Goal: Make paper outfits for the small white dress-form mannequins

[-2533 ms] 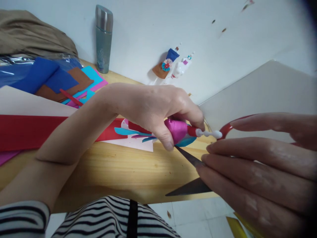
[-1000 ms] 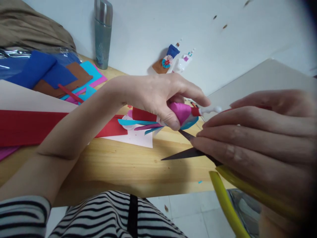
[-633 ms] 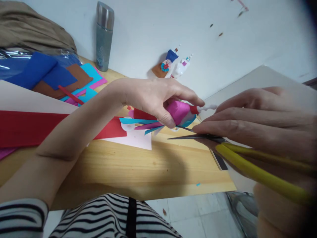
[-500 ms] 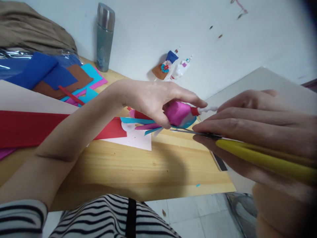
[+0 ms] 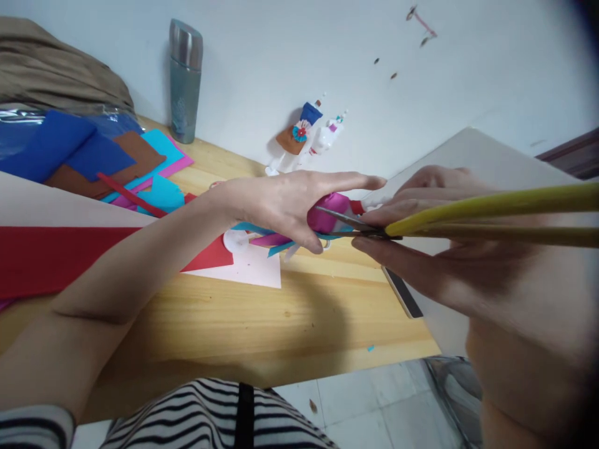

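Yellow scissor handles [image 5: 486,202], magenta craft piece [image 5: 336,202], red sheet [image 5: 60,259], silver-capped grey-green bottle [image 5: 185,96], black-and-white striped shirt [image 5: 196,415]

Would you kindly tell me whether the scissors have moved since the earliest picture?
Yes: judged against the table's front edge, the scissors have moved upward in the view, farther from that edge.

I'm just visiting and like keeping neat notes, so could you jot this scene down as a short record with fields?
Left hand: holds the pink craft piece
Right hand: holds yellow-handled scissors
Blades: parted, at the pink craft piece; contact unclear
Surface: wooden table
Person's left: coloured sheets
Back: metal-capped bottle, blue-and-brown piece, white piece
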A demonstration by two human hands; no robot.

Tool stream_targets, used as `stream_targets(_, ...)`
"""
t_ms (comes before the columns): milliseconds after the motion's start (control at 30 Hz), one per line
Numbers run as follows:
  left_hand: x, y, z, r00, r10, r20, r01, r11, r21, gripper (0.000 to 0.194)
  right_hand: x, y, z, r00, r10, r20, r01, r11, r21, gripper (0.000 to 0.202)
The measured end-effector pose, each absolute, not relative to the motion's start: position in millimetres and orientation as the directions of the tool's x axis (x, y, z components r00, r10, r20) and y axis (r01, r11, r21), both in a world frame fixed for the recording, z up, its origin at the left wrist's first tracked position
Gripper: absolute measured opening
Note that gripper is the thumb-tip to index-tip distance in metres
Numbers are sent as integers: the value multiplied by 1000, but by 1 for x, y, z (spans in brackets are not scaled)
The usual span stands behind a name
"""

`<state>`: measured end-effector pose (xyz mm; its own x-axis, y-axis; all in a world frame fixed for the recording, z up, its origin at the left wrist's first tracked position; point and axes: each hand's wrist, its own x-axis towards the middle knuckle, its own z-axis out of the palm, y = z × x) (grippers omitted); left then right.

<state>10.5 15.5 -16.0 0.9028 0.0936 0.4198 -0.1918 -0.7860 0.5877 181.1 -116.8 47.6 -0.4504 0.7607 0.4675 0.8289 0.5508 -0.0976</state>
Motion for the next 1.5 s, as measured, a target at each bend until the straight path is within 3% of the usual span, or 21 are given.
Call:
stream_targets(200, 20, 17, -23, 856, 130, 500, -246, -748, 616, 79, 186, -113, 48, -469, 768, 436, 763, 601, -238, 17)
stream_targets(633, 24, 14, -26, 829, 159, 537, -264, -735, 625, 68, 188, -110, 49, -440, 803, 401, 774, 566, -284, 6)
stream_targets(833, 20, 11, -21, 853, 170, 493, -218, -743, 633, 60, 188, -108, 50, -483, 769, 419, 768, 602, -219, 13)
stream_targets(1100, 26, 13, -31, 859, 230, 458, -149, -743, 653, 86, 188, -109, 50, -423, 807, 412, 817, 536, -212, 12)
stream_targets(1500, 29, 9, -32, 852, 250, 460, -154, -721, 676, 90, 193, -107, 46, -434, 783, 446, 795, 566, -220, 16)
